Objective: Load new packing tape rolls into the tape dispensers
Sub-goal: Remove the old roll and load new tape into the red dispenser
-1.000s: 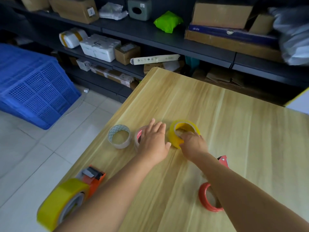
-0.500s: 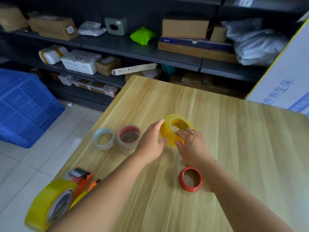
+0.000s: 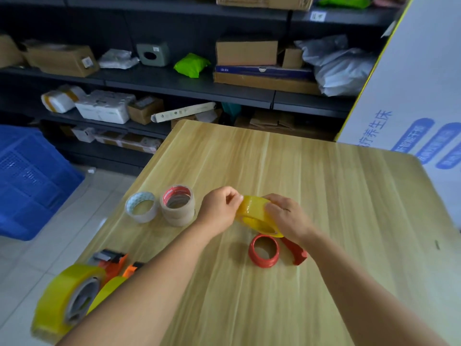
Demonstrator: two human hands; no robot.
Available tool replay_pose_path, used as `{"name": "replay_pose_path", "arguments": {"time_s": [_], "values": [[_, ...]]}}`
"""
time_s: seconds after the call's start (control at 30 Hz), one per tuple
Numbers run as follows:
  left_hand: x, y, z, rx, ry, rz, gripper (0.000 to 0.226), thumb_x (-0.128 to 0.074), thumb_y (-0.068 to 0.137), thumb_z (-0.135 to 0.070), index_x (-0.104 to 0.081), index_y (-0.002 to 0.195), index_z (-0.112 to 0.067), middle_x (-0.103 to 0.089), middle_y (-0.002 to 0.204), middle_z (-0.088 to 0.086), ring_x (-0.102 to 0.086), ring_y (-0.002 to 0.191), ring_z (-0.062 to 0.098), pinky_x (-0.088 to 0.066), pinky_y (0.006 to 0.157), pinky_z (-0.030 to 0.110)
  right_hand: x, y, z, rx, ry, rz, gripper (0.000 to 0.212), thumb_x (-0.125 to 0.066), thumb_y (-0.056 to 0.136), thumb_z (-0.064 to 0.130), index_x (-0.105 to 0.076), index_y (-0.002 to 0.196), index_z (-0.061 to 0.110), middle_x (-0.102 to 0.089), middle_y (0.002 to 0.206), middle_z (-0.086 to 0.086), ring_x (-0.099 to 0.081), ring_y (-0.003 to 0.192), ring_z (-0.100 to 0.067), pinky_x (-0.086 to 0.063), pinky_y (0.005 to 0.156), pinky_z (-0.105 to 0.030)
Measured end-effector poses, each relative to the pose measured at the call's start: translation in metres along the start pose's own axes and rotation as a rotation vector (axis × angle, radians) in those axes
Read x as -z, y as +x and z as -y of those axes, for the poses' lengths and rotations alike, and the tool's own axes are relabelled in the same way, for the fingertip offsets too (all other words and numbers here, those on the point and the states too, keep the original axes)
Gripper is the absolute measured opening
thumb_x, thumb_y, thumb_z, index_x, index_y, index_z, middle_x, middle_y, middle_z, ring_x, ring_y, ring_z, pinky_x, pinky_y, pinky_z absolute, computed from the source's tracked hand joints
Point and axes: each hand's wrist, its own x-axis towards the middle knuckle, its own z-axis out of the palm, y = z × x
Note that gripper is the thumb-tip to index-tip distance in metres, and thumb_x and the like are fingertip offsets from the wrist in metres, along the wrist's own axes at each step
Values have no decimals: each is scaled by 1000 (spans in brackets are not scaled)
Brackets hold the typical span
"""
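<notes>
At the centre of the frame both hands hold one roll of glossy yellow packing tape (image 3: 254, 213) lifted just above the pale wood-grain table (image 3: 336, 196). The right hand (image 3: 287, 218) grasps the roll from the right, its fingers curled over the outer band and its thumb side hidden behind the roll. The left hand (image 3: 220, 211) meets the roll at its upper left edge, with thumb and fingertips pinched together on the tape's surface there. The roll is tilted, its open core facing down and toward the viewer.

Directly below the roll, a red plastic tape dispenser (image 3: 270, 250) lies on the table, its round hub empty and its handle reaching to the right under the right wrist.

Left of the left hand stand two short stacks on the table: a beige tape stack with a red-printed core (image 3: 177, 204), and just beside it, further left, a clear tape roll with a white patterned core (image 3: 141, 207).

At the lower left of the frame, near the table's edge, an orange tape dispenser loaded with a large yellow roll (image 3: 67, 295) lies on its side, partly behind the left forearm.

Beyond the table, dark metal shelving (image 3: 174, 81) crosses the top of the frame, carrying cardboard boxes and wrapped parcels. A blue plastic crate (image 3: 27, 181) sits at the left edge, and a white printed carton (image 3: 411, 96) leans at the upper right.
</notes>
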Motion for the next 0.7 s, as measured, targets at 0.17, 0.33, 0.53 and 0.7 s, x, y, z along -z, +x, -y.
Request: {"name": "replay_pose_path", "arguments": {"time_s": [0.17, 0.33, 0.53, 0.7], "values": [[0, -7, -13, -56, 182, 56, 17, -43, 97, -20, -54, 88, -11, -61, 87, 3, -54, 83, 24, -31, 66, 27, 1, -9, -3, -22, -54, -5, 33, -40, 91, 27, -63, 107, 9, -65, 97, -11, -59, 93, -26, -46, 79, -33], [-3, -8, -14, 36, 76, 82, 18, -43, 97, -20, -45, 79, -16, -68, 87, 1, -61, 84, 23, -46, 74, 31, 0, -16, -12, -7, -90, 57, 60, -77, 74, 32, -44, 124, 25, -52, 108, 1, -55, 95, -19, -45, 76, -28], [2, -13, -6, 136, -253, 187, 20, -48, 92, -11, -45, 107, -24, -67, 76, -1, -58, 69, 17, -49, 78, 37, 2, -15, -20, 0, -129, -76, 53, -78, 73, 31, -55, 121, 26, -49, 114, 4, -53, 95, -14, -44, 78, -25], [9, -21, -4, 26, -316, 401, 57, -55, 79, 9, -49, 103, -42, -59, 96, 1, -58, 83, 16, -50, 79, 32, 8, -16, -26, -18, -33, -123, 46, -75, 77, 32, -54, 118, 30, -58, 104, 8, -60, 85, -12, -49, 72, -25]]}}
